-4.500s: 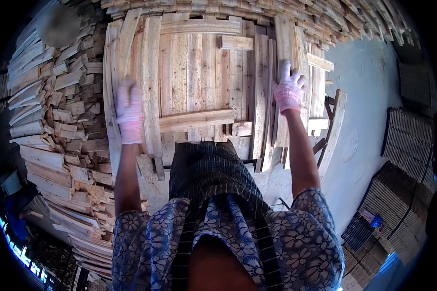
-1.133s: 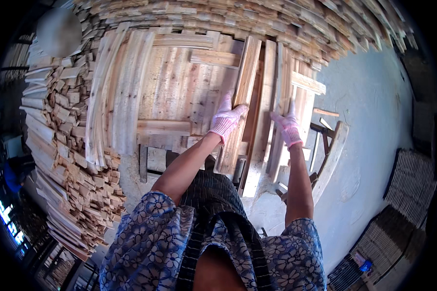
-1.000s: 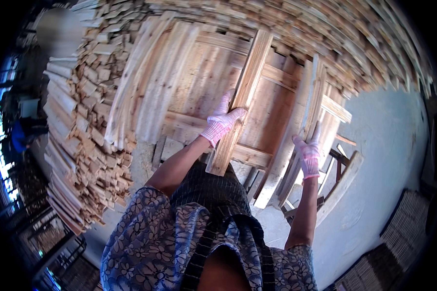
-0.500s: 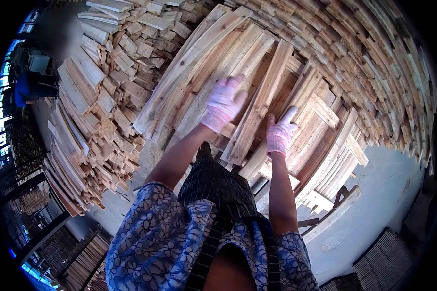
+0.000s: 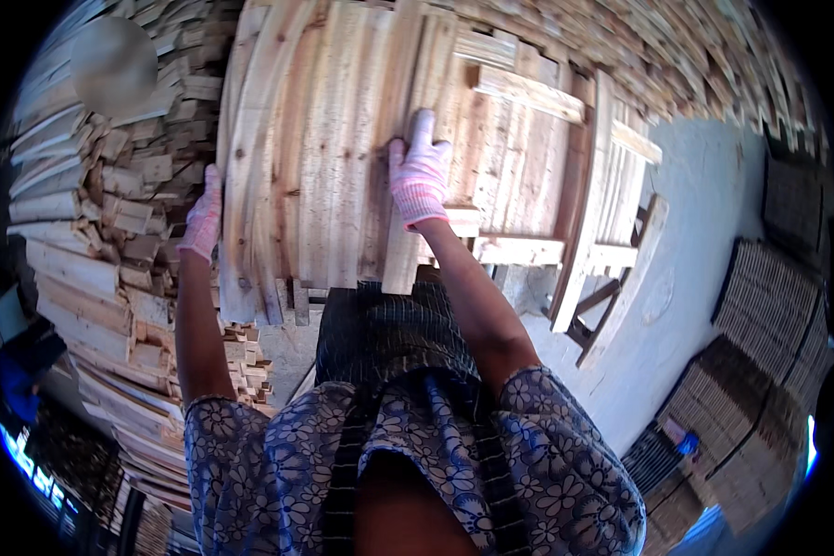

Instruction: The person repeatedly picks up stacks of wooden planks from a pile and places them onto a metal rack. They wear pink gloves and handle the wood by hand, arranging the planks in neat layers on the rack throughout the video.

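Observation:
My left hand, in a pink and white knit glove, lies stretched along the outer left edge of a row of wooden planks. The planks lie side by side, their near ends uneven. My right hand, gloved alike, rests with extended fingers on the rightmost plank of this row. Its thumb points away from me along the plank. Some right-hand fingertips are hard to make out. Under and right of the row is a wooden frame with crosspieces over more boards.
Stacked wood offcuts rise close on the left, and more stacked boards line the far side. A separate plank lies across the frame's right part. Bundled slats stand at right on the pale floor. A person in blue is at far left.
The gapped, slanted planks now lie close together. My left hand has moved from above the planks to their outer left edge; my right hand has shifted left. The view has turned.

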A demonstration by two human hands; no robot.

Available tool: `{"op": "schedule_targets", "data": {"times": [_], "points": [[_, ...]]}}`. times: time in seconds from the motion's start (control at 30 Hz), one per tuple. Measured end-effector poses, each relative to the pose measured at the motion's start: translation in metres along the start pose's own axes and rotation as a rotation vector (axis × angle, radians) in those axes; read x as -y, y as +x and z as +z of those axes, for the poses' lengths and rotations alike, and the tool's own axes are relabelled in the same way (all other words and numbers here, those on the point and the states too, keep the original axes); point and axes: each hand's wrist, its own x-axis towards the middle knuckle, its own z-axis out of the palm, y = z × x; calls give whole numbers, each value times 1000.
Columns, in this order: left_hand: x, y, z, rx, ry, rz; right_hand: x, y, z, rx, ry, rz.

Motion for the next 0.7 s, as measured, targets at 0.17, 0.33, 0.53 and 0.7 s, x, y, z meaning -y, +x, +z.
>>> {"op": "schedule_targets", "data": {"times": [0.17, 0.33, 0.53, 0.7], "points": [[6, 13, -1, -96, -233, 114, -33, -5, -59, 82, 138, -21], [-6, -52, -8, -288, -459, 348, -154, -24, -170, -123, -166, 30], [-65, -169, 128, -12, -485, 576, -327, 30, -199, -256, -204, 61], [-57, -219, 228, 15, -404, 594, -337, 23, -262, -132, -60, 29]]}}
